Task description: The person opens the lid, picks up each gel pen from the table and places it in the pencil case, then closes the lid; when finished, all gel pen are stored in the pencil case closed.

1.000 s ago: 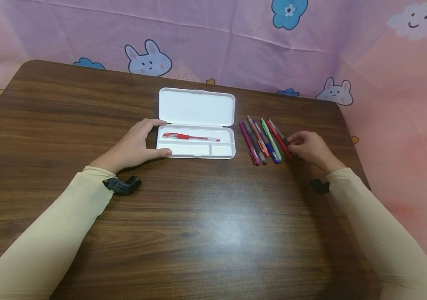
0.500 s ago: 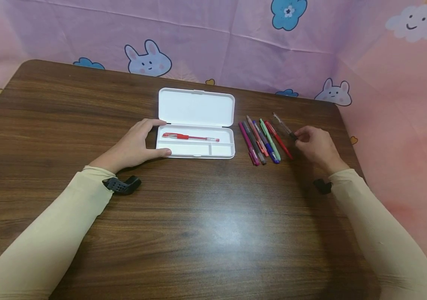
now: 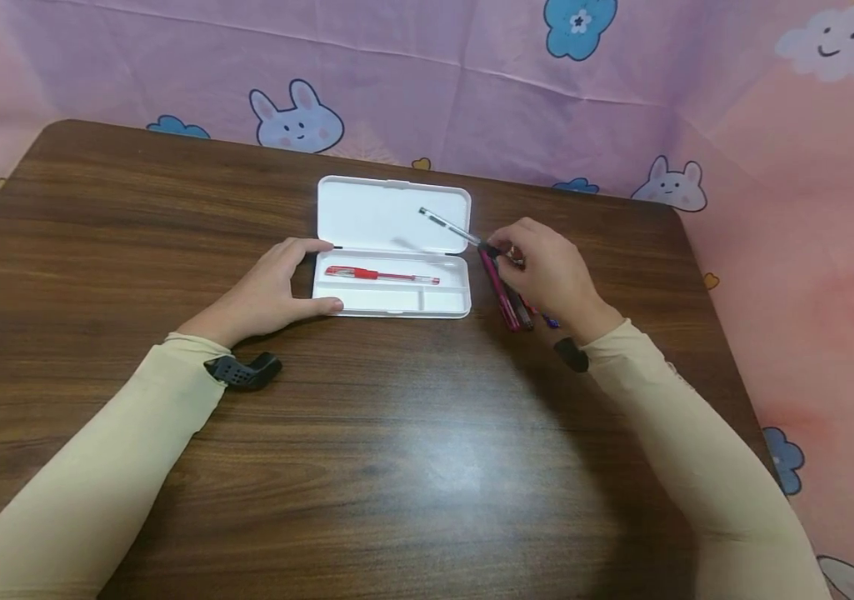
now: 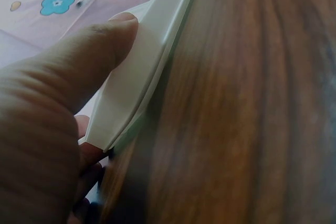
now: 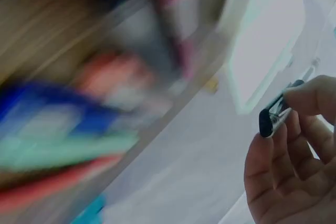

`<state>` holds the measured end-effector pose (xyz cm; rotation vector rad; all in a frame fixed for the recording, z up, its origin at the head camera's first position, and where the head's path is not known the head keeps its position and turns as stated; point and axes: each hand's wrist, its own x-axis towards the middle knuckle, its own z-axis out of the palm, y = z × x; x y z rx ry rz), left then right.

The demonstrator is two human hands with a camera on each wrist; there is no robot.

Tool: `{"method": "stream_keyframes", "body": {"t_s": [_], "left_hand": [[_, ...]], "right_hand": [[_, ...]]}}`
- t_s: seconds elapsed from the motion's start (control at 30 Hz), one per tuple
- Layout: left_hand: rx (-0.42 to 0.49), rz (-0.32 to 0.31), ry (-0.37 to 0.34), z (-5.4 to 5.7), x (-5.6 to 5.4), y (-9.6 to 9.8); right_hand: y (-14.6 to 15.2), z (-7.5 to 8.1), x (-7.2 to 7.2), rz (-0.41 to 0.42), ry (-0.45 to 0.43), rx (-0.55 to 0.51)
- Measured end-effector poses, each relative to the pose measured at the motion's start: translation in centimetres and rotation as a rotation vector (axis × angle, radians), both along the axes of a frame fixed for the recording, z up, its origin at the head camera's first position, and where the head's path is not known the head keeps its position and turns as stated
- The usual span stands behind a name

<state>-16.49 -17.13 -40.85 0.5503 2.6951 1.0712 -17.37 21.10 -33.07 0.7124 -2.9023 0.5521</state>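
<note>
A white pencil case lies with its lid laid back, and a red gel pen rests in its long compartment. My left hand grips the case's left end, thumb at the front edge and fingers at the back; the left wrist view shows the thumb against the white wall. Above the case's right side, my right hand pinches a clear pen with black parts, its thin end pointing left over the lid. The right wrist view shows this pen's black end between thumb and fingers.
Right of the case lie several pens, among them a magenta pen, partly hidden under my right hand. Blurred in the right wrist view are a green pen and a red pen. A patterned cloth hangs behind the table.
My right hand has lifted the clear-and-black pen from the right of the row and carried it left, over the other pens to the case. The left hand has stayed in place.
</note>
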Motion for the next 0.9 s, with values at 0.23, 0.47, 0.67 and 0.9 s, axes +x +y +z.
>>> {"method": "stream_keyframes", "body": {"t_s": [0.23, 0.47, 0.67, 0.9], "left_hand": [[-0.005, 0.002, 0.002, -0.3, -0.2, 0.0], [-0.001, -0.003, 0.002, -0.2, -0.2, 0.2], [0.0, -0.006, -0.001, -0.1, 0.0, 0.2], [0.006, -0.002, 0.002, -0.4, 0.0, -0.2]], "right_hand": [[-6.0, -0.7, -1.0, 0.156, -0.037, 0.136], [-8.2, -1.9, -2.0, 0.228, -0.065, 0.19], [-8.8, -2.6, -2.3, 0.247, -0.08, 0.206], [-9.6, -3.0, -2.4, 0.253, -0.108, 0.228]]}}
